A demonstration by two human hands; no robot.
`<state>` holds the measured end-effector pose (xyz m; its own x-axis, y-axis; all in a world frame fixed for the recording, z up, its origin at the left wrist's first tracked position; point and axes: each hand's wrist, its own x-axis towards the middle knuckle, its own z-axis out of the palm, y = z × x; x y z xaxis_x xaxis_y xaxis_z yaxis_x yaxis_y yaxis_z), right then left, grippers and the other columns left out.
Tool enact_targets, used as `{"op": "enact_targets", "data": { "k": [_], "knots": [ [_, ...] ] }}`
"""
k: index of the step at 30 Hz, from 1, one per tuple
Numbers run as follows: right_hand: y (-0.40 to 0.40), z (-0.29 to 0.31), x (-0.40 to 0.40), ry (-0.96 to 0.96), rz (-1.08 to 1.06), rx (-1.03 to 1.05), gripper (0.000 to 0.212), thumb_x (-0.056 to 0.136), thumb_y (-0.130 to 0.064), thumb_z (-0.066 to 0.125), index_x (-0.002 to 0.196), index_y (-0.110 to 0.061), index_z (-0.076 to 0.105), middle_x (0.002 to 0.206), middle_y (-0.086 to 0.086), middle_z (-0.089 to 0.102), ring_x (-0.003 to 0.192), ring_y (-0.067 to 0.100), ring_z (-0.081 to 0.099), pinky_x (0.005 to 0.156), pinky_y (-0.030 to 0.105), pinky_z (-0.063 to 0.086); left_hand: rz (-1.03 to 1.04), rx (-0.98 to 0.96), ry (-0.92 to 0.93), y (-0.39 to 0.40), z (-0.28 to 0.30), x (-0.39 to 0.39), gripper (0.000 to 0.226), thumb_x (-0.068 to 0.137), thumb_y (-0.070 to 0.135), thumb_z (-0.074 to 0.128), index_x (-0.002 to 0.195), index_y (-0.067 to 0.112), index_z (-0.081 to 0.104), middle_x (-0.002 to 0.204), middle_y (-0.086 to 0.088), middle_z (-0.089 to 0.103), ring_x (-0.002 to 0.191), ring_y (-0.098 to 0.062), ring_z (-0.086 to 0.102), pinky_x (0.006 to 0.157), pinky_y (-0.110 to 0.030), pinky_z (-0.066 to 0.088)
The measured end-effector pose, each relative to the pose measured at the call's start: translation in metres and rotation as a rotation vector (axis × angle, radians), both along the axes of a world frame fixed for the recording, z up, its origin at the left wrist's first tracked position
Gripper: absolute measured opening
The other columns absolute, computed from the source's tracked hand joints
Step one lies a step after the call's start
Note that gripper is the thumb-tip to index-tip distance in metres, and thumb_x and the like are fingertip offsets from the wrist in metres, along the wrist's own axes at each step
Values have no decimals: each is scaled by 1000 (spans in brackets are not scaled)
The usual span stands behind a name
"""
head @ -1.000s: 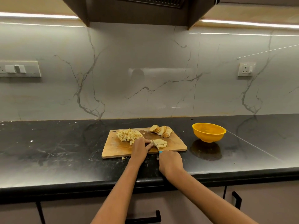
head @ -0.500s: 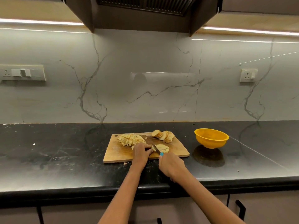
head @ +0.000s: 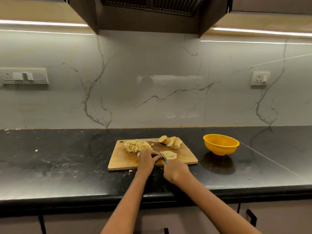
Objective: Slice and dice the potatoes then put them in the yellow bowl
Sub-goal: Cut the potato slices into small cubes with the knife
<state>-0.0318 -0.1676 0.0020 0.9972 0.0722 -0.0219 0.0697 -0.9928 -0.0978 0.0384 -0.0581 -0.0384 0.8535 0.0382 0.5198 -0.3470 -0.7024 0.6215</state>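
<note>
Wooden cutting board on black counter. Diced potato heap at board's far-left; round slices fanned at far-right; potato strips at near-centre. Left hand rests on board, fingers curled beside the strips — actual hold unclear. Right hand at board's near edge grips knife, blade against strips. Yellow bowl right of board — apart from it.
</note>
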Motion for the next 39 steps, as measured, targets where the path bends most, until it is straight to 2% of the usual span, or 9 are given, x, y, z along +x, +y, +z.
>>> {"op": "enact_targets", "data": {
  "k": [4, 7, 11, 16, 20, 31, 35, 37, 39],
  "knots": [
    [-7, -11, -18, -154, 31, -143, 30, 101, -20, 39, 120, -6, 58, 119, 11, 61, 107, 26, 60, 77, 32, 46, 4, -1, 5, -1, 0, 0, 23, 81, 16, 71, 102, 6, 71, 100, -8, 72, 93, -13, 64, 82, -18, 46],
    [-12, -9, -20, -201, -5, -34, 31, 102, -22, 36, 118, -5, 58, 117, 11, 62, 106, 27, 61, 81, 34, 48, 0, -26, 12, -1, 0, -2, 23, 81, 14, 70, 103, 6, 71, 103, -9, 71, 96, -14, 64, 83, -17, 43],
    [-20, -2, -20, -189, -35, 124, 36, 101, -30, 38, 118, -4, 57, 118, 12, 62, 111, 28, 59, 88, 35, 46, 66, -106, -20, 2, 3, -5, 24, 83, 8, 67, 107, 3, 68, 109, -11, 69, 105, -19, 62, 95, -25, 42],
    [-16, -9, -21, -194, -18, 125, 41, 102, -36, 33, 114, -6, 58, 115, 11, 63, 105, 26, 61, 81, 32, 44, 149, -118, -68, 3, 3, -10, 26, 87, 5, 62, 112, 4, 66, 114, -11, 67, 110, -19, 60, 96, -22, 40],
    [-16, -4, -15, -195, -9, 58, 37, 103, -27, 33, 115, -4, 59, 116, 12, 63, 106, 27, 60, 81, 33, 46, 145, -108, -59, 3, 4, -12, 28, 85, 5, 64, 113, 5, 66, 115, -10, 66, 111, -18, 59, 98, -21, 39],
    [-38, -2, -19, -118, -282, 228, 31, 98, -21, 40, 116, -5, 59, 121, 12, 61, 112, 27, 59, 86, 32, 47, 138, -118, -9, 5, 2, -15, 34, 81, 9, 70, 115, 5, 64, 117, -10, 65, 113, -19, 57, 99, -24, 38],
    [-14, -1, -4, 4, -182, 260, 24, 95, -14, 41, 74, -8, 52, 98, 13, 68, 91, 28, 67, 51, 26, 41, 98, -123, 24, 7, 3, -19, 32, 76, 13, 76, 106, 3, 69, 100, -8, 69, 92, -15, 59, 80, -18, 40],
    [-2, 1, 4, 19, -122, 257, 25, 95, -12, 38, 79, -5, 57, 73, 6, 61, 66, 17, 62, 43, 23, 32, 78, -117, 23, 8, 5, -23, 18, 73, 14, 78, 90, 12, 70, 82, -3, 62, 81, -12, 55, 72, -20, 39],
    [4, 3, 10, -13, -91, 281, 27, 94, -10, 36, 79, -5, 57, 62, 2, 50, 52, 12, 50, 42, 22, 30, 69, -113, 26, 9, 7, -24, 23, 71, 14, 79, 74, 23, 58, 74, 3, 55, 75, -13, 52, 68, -23, 39]
  ]
}}
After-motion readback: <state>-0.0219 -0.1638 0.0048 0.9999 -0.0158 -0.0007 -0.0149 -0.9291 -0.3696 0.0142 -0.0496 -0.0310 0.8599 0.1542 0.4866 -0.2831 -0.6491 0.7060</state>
